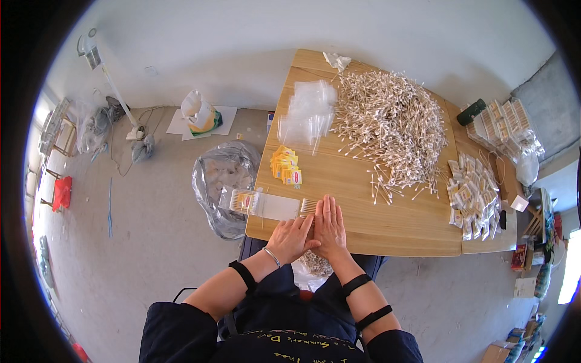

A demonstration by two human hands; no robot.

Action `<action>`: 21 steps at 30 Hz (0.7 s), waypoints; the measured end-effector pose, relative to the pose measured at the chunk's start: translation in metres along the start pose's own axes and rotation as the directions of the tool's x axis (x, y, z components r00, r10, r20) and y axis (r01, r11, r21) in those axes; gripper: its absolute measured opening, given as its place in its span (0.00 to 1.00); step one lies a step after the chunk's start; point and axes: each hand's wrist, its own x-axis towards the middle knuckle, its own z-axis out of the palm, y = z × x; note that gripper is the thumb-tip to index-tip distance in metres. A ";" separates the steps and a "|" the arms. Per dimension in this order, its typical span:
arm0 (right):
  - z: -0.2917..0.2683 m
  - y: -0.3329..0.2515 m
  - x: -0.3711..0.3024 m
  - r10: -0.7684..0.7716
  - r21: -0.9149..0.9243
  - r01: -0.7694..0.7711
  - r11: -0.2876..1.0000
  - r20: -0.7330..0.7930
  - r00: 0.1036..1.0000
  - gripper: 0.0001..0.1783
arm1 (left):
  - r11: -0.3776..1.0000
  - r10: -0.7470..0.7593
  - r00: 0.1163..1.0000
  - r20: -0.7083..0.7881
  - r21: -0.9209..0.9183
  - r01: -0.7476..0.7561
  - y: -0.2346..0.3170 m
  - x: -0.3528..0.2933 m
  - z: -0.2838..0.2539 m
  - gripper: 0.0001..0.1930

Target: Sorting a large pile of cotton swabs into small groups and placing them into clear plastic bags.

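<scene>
Plain grey room on my feed, pale walls curving round, and down on the bare concrete floor (163, 242) a big grey plastic bag (221, 193) sags just beside the table's left edge. The wooden table (393, 233) is busy! Along its far edge, a great heap of loose cotton swabs (393, 121), by my reckoning the bulk of what's left to pack. Clear flat bags (310, 109) lie toward the far left corner, unfilled, and yellow cards (285, 164) fan out near the left edge.

Now the near edge: a packet (244, 201) with swabs and a card in it sits by the near left corner, a pale strip (279, 207) to its right, then a short row of swabs (308, 206) right at the hands. Left hand (289, 241): fingers close together and bent, tips at that row. Right hand (328, 233): fingers straight and narrow, laid alongside. Whether either grips anything underneath, I can't tell.

And the finished side? Over by the right edge, a healthy pile of filled packets (475, 193), with stacked clear packs (508, 124) beyond. Good progress, I'd judge, but that heap says plenty to go.
</scene>
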 end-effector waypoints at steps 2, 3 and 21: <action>-0.006 -0.002 0.000 -0.009 0.116 0.008 0.993 0.005 1.000 0.48 | 1.000 -0.006 1.000 0.007 0.008 0.006 0.000 0.001 -0.001 0.40; -0.007 -0.002 0.001 -0.011 0.116 0.010 0.993 0.005 1.000 0.48 | 1.000 -0.023 0.999 0.029 -0.002 0.023 0.000 0.001 -0.002 0.40; -0.004 -0.002 0.000 0.005 0.088 0.002 0.996 -0.074 0.997 0.51 | 0.993 -0.069 0.994 0.088 -0.086 0.077 -0.005 0.010 -0.004 0.39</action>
